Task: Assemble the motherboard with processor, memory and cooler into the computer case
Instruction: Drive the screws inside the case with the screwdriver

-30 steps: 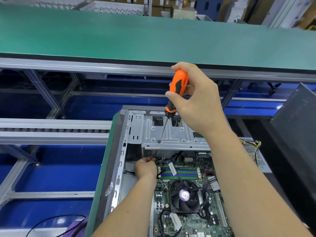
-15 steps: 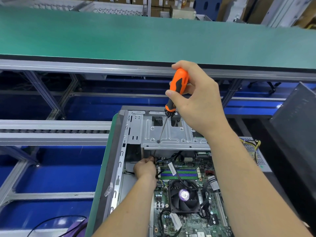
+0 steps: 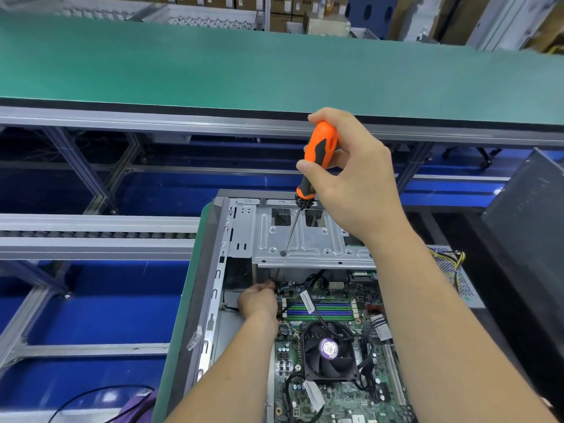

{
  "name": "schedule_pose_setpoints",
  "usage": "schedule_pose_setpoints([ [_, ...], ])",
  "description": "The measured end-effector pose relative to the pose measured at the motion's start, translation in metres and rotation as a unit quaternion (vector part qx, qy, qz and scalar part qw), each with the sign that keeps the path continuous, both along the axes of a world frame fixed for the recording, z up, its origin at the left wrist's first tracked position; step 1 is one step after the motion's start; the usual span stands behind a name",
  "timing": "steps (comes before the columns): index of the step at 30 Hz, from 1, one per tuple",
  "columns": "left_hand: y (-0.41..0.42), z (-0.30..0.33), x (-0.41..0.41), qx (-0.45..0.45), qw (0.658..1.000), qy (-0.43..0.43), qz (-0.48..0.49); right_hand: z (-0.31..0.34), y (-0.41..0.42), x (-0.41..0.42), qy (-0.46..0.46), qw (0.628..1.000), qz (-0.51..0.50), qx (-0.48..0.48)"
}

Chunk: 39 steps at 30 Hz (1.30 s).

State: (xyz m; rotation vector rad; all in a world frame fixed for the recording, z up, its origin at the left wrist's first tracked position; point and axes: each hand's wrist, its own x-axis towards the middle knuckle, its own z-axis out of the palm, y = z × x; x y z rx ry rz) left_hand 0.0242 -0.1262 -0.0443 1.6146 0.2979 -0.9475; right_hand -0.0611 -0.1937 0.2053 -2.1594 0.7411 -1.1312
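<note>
The open grey computer case (image 3: 213,288) lies on its side in front of me. The green motherboard (image 3: 345,401) sits inside it, with memory sticks (image 3: 323,311) and a black fan cooler (image 3: 328,351). My right hand (image 3: 357,181) grips an orange and black screwdriver (image 3: 317,157). Its shaft passes down through a hole in the metal drive bay plate (image 3: 308,242). My left hand (image 3: 258,300) reaches under that plate at the board's far left corner, fingers pinched at the screwdriver tip; what they hold is hidden.
A green conveyor belt (image 3: 274,68) runs across the back on an aluminium frame. A roller track (image 3: 91,235) lies to the left. A dark case side panel (image 3: 531,227) leans at the right. Black cables (image 3: 317,315) cross the board. Yellow wires (image 3: 454,261) hang at the case's right.
Nothing has visibly moved; both hands and the screwdriver hold the same places, with only a slight shift of the view.
</note>
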Motion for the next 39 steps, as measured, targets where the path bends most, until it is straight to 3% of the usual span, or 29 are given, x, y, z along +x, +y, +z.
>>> schedule_pose_setpoints([
  [19, 0.0013, -0.0002, -0.0027, 0.024, 0.996, -0.074, -0.04, 0.0003, 0.0001, 0.0004, 0.009, 1.0, 0.005, 0.005],
  [30, 0.0046, 0.0015, -0.0044, 0.061, 0.96, -0.222, -0.159, -0.0002, 0.0007, 0.0044, 0.013, 1.0, 0.003, -0.015],
  [39, 0.004, -0.0005, -0.0044, 0.064, 0.964, -0.214, -0.142, -0.0005, 0.0006, 0.0037, 0.01, 1.0, -0.002, -0.017],
])
